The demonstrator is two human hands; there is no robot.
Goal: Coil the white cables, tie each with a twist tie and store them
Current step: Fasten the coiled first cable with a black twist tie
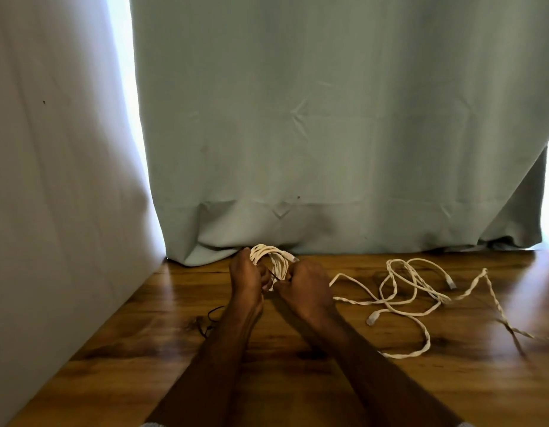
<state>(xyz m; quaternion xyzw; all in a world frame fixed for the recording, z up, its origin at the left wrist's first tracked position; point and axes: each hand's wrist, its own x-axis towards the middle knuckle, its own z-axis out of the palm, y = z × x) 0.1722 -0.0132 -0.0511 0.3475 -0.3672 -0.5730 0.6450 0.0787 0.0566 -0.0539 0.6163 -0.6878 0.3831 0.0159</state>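
A coiled white cable (271,255) is held up between both hands near the far edge of the wooden table (298,380). My left hand (247,278) grips the coil's left side. My right hand (307,288) has its fingers curled against the coil's right side, and a thin dark twist tie (274,276) runs between the two hands; which hand pinches it I cannot tell for sure. Loose white cables (415,291) lie tangled on the table to the right, with plugs showing.
A grey-green curtain (328,134) hangs right behind the table's far edge. A pale wall (51,180) bounds the left side. A thin dark tie or wire (210,322) lies on the wood left of my left forearm.
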